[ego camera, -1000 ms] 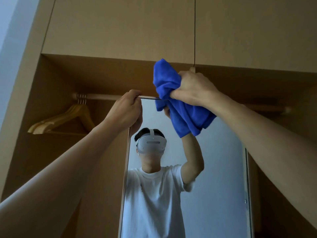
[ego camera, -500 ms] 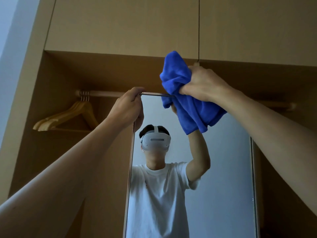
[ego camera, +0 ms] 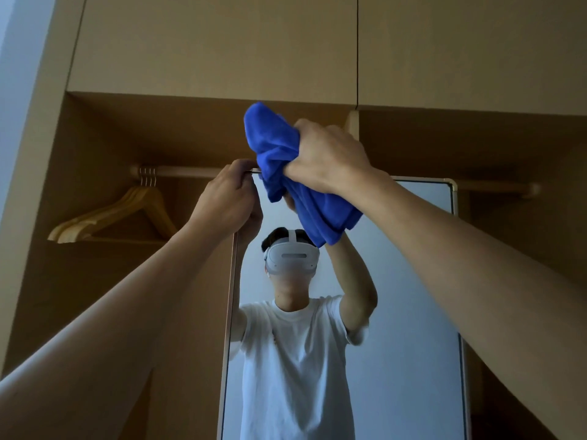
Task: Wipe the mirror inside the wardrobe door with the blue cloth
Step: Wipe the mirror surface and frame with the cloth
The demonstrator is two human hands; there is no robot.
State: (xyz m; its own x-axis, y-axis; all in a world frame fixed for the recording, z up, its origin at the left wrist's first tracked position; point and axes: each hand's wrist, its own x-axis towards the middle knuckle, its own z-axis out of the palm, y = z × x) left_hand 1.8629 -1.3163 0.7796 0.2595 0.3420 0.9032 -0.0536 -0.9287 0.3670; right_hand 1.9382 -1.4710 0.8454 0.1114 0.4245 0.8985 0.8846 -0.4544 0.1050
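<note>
A tall mirror (ego camera: 409,281) with a thin light frame stands in front of the open wardrobe and reflects a person in a white T-shirt. My left hand (ego camera: 227,198) grips the mirror's top left corner, fingers curled over the upper edge. My right hand (ego camera: 327,157) grips a bunched blue cloth (ego camera: 286,166) and holds it against the mirror's top edge, just right of my left hand. Part of the cloth sticks up above the frame, and the rest hangs down over the glass.
A wooden rail (ego camera: 190,171) runs across the wardrobe behind the mirror. Wooden hangers (ego camera: 114,214) hang at its left end. Closed upper cabinet doors (ego camera: 216,42) sit above. A pale wall (ego camera: 16,58) borders the wardrobe on the left.
My right hand has slid the cloth left along the mirror's top edge, closer to my left hand. The left hand keeps its hold on the corner. The camera has shifted slightly.
</note>
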